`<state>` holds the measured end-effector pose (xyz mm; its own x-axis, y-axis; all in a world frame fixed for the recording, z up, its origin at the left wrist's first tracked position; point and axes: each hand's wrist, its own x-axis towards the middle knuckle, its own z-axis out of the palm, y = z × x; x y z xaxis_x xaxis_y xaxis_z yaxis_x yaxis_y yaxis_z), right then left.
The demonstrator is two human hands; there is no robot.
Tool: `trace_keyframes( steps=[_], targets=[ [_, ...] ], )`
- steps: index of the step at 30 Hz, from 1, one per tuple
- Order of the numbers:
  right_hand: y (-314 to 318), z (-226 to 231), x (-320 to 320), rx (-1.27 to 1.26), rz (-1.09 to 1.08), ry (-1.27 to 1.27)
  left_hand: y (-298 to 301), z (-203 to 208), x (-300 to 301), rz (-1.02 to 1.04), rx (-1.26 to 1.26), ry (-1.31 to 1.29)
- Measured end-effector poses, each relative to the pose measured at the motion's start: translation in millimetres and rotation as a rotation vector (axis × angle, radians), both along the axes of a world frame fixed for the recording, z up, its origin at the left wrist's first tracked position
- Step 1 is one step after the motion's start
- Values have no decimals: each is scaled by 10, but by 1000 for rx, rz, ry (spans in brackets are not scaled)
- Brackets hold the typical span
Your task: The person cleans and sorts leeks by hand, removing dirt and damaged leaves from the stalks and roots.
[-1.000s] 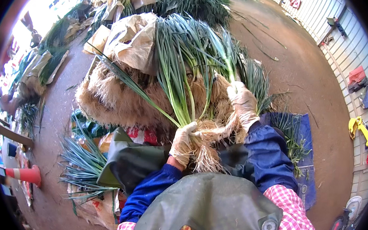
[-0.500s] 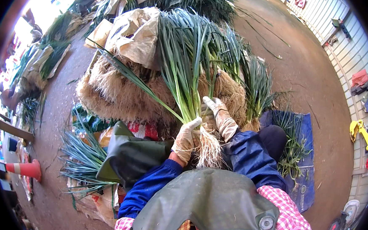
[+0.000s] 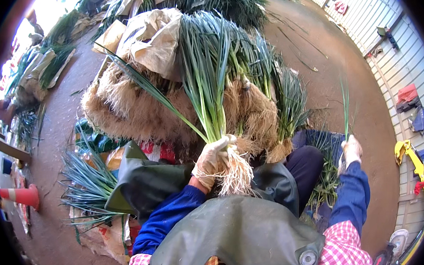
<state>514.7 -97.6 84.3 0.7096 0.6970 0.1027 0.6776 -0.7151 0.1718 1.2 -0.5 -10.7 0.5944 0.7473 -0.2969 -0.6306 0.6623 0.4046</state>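
Note:
My left hand point(image 3: 211, 162), in a pale work glove, is closed round the lower stems of a bunch of green onions point(image 3: 206, 83). Their pale roots point(image 3: 236, 173) hang below the fist toward my lap, while the leaves point away from me. One longer stalk slants out to the left. Stretched far to the right, my gloved right hand point(image 3: 351, 151) grips a thin green onion stalk point(image 3: 345, 103) that stands upright from it. Beneath that arm lies a heap of loose green onions point(image 3: 326, 181) on a blue sheet point(image 3: 335, 140).
A large pile of rooted green onions point(image 3: 141, 104), partly covered by tan sacking point(image 3: 152, 41), stands in front of me. More green onions point(image 3: 90, 186) lie at my left. An orange cone point(image 3: 26, 196) stands far left; a yellow tool point(image 3: 416, 164) leans by the right wall.
My right hand has left the bunch and swung out to the right with a thin stalk in it. My left hand keeps hold of the bunch in nearly the same place.

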Motion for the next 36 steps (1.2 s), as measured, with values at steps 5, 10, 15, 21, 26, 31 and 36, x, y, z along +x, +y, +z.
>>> trace_keyframes(
  steps=[5, 10, 15, 21, 26, 31, 36],
  targets=[
    [739, -170, -1577, 578, 587, 1138, 1, -24, 38, 28, -7, 30],
    [1761, -449, -3557, 363, 565, 1404, -28, -74, -53, -12, -42, 40],
    [2098, -742, -3994, 576, 620, 758, -75, 6, -61, 40, -110, 113],
    [2168, -825, -4033, 893, 789, 364, -77, 75, -29, -86, -227, 107],
    [1503, -371, -3784, 730, 450, 1862, -103, 178, 84, 39, -164, 219],
    [841, -462, -3435, 623, 534, 2386, -28, -145, 25, -8, -152, 325],
    [770, -511, -3357, 591, 422, 2526, -55, 144, 235, 37, 35, 150]
  ],
)
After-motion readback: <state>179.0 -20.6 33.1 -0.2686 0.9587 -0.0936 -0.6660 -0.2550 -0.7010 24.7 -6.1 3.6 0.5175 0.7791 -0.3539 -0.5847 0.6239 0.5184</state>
